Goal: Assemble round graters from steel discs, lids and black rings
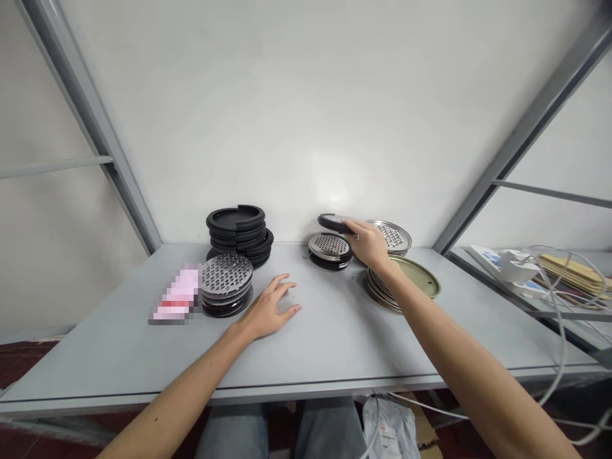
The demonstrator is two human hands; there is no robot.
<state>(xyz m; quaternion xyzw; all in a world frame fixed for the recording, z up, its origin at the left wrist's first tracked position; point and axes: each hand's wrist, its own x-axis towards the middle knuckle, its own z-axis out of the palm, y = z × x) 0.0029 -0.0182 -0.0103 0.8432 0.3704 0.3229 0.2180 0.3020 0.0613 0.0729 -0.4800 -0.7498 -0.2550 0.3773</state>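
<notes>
My left hand lies open and flat on the grey table, fingers spread, just right of a short stack of perforated metal discs in black rings. My right hand reaches toward the back and grips a black ring, held tilted above another perforated disc in a black ring. Right of that hand sits a perforated metal disc on a pile, and below my wrist a stack of thin metal rings.
A pile of black rings stands at the back left by the wall. A blurred pink item lies left of the disc stack. A brass-coloured lid lies at right. A side shelf holds papers and cables.
</notes>
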